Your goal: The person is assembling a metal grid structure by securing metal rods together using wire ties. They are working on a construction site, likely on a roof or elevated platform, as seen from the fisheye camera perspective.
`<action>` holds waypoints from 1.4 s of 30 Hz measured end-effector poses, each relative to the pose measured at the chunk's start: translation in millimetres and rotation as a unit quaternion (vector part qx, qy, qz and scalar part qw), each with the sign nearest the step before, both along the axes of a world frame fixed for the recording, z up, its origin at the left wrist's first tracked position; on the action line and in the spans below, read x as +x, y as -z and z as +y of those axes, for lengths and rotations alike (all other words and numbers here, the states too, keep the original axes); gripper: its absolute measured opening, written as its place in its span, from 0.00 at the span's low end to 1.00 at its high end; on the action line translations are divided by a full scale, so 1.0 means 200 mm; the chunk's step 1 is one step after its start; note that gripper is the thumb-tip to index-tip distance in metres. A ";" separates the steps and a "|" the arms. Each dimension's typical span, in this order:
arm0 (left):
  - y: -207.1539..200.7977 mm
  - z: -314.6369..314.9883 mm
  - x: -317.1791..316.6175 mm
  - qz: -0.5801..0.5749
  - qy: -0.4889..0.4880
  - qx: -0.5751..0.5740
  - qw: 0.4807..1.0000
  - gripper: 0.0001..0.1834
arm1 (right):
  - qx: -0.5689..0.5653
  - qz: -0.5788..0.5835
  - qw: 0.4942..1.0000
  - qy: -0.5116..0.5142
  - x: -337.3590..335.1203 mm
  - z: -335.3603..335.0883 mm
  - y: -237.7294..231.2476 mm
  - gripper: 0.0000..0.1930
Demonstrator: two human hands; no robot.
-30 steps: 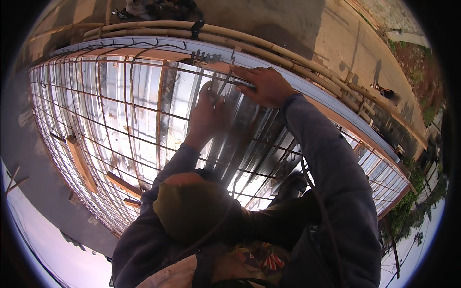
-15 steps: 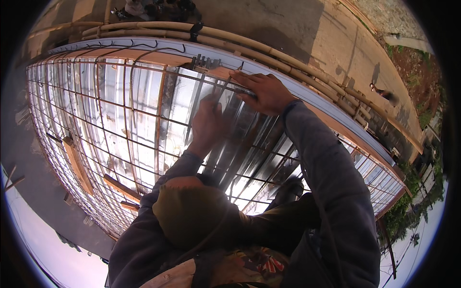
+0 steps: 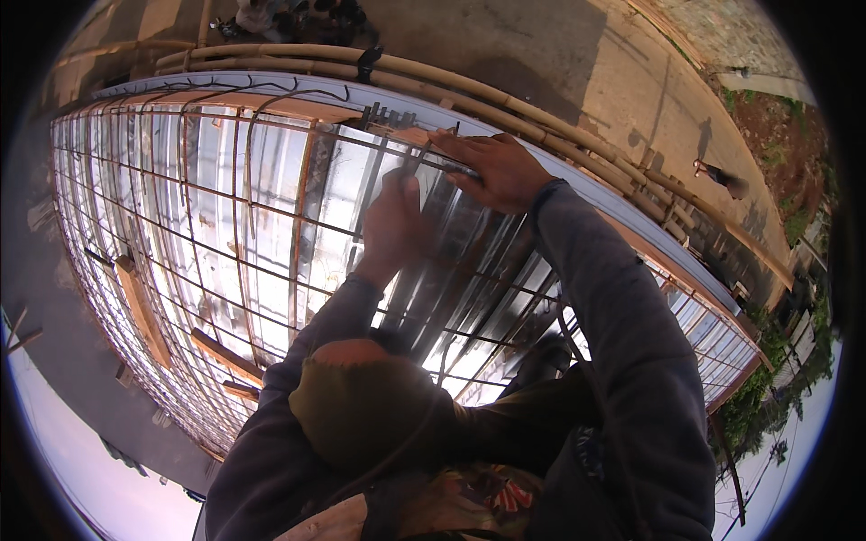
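My left hand is closed in a fist, thumb uppermost, around a thin dark metal rod whose kind is unclear. Blur softens this hand's edges. Beside it, my right hand lies over a steel bar at the far edge of the rebar mesh, fingers stretched over the bar and thumb below. The fingertips rest by a crossing of bars. Beneath the mesh is a shiny ribbed metal sheet, shaded under my hands. Bent bar ends curve up along the edge to the left.
A pale edge board borders the deck, with bamboo poles beyond it. Wooden pieces lie on the mesh at left. Far below, people gather on the ground, and another figure is at right. My bent knee is close in.
My left hand has risen slightly and shifted a little to the right along with the rod. The right hand stays at nearly the same place on the bar.
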State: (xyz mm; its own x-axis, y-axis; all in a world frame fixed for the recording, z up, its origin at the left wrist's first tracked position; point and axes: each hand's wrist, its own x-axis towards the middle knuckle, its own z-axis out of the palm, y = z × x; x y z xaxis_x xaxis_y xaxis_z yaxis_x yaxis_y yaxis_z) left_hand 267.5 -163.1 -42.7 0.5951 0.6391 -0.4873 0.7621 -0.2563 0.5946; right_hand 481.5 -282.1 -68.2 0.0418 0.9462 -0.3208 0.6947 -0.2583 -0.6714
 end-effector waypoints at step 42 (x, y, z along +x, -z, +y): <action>0.07 -0.09 -0.09 -0.045 0.093 0.156 0.982 0.13 | 0.039 -0.055 0.998 -0.007 0.00 -0.04 -0.03 0.31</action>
State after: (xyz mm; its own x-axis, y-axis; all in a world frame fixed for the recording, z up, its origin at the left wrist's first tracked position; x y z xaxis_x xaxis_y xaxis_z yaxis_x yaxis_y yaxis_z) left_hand 248.6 -180.5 -55.8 0.7481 0.6246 -0.2243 0.6320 -0.5674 0.5279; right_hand 480.9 -289.2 -62.5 0.0589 0.9690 -0.2400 0.7688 -0.1974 -0.6083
